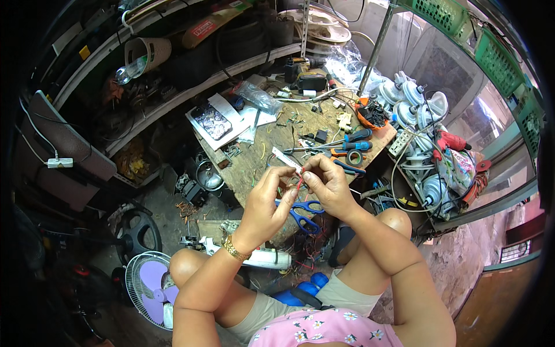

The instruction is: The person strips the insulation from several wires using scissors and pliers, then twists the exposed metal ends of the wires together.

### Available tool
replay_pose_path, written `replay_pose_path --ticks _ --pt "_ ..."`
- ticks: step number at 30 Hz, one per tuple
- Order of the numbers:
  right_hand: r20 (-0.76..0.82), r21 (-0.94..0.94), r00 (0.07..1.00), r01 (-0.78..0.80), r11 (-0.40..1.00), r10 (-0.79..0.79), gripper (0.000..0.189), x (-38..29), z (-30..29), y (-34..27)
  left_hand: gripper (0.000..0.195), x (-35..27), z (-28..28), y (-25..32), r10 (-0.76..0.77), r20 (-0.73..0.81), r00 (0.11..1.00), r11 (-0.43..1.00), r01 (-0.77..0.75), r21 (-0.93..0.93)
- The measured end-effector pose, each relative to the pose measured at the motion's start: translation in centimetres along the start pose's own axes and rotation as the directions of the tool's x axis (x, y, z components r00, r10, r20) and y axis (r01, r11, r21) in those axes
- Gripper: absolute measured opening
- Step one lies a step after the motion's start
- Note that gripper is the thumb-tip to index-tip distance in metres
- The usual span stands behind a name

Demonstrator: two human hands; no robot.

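A short red wire [300, 184] is pinched between the fingertips of my left hand [269, 203] and my right hand [326, 187]. Both hands meet over the front of a wooden worktable [243, 171]. Just beyond my fingertips is a narrow white strip [284, 158]; whether it is attached to the wire cannot be told. Below my hands, at the table's front edge, lie scissors with blue handles [307, 217], their blades partly hidden by my left hand. Right of my right hand are a roll of dark tape [354, 158] and pliers with blue grips [348, 165].
Blue-handled screwdrivers [357, 145] lie beyond the pliers. An orange bowl [362, 106] holds small black parts. A phone [211, 122] rests on papers at the back left. A fan [151, 288] stands left of my knee; a red drill [451, 144] lies at right among white fan parts [405, 110].
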State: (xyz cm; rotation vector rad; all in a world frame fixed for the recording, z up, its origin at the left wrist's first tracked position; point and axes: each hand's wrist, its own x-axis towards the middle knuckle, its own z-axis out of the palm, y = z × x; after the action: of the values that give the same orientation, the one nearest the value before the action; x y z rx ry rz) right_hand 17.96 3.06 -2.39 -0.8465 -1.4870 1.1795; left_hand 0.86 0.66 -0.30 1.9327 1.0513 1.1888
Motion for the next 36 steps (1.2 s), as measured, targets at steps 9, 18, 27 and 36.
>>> replay_pose_path --ticks 9,18,27,36 --pt "0.009 0.021 0.998 -0.062 0.998 0.062 0.009 0.0 1.3 0.5 0.005 -0.2 0.3 -1.3 0.006 -0.073 0.997 0.992 0.003 0.123" --pt "-0.051 0.266 0.982 -0.16 0.95 0.18 0.018 1.1 0.4 1.6 0.007 -0.1 -0.2 -1.4 0.142 0.169 0.975 0.856 -0.206 0.474" --pt "0.133 0.059 0.966 -0.229 0.972 0.219 0.013 0.3 0.8 1.2 0.01 -0.7 0.9 -2.0 -0.027 -0.081 0.996 0.943 0.053 0.329" --pt "-0.01 0.077 0.989 -0.145 0.986 0.146 0.008 -0.3 1.8 0.9 0.007 -0.6 1.2 -1.2 -0.127 -0.113 0.985 0.985 0.139 0.099"
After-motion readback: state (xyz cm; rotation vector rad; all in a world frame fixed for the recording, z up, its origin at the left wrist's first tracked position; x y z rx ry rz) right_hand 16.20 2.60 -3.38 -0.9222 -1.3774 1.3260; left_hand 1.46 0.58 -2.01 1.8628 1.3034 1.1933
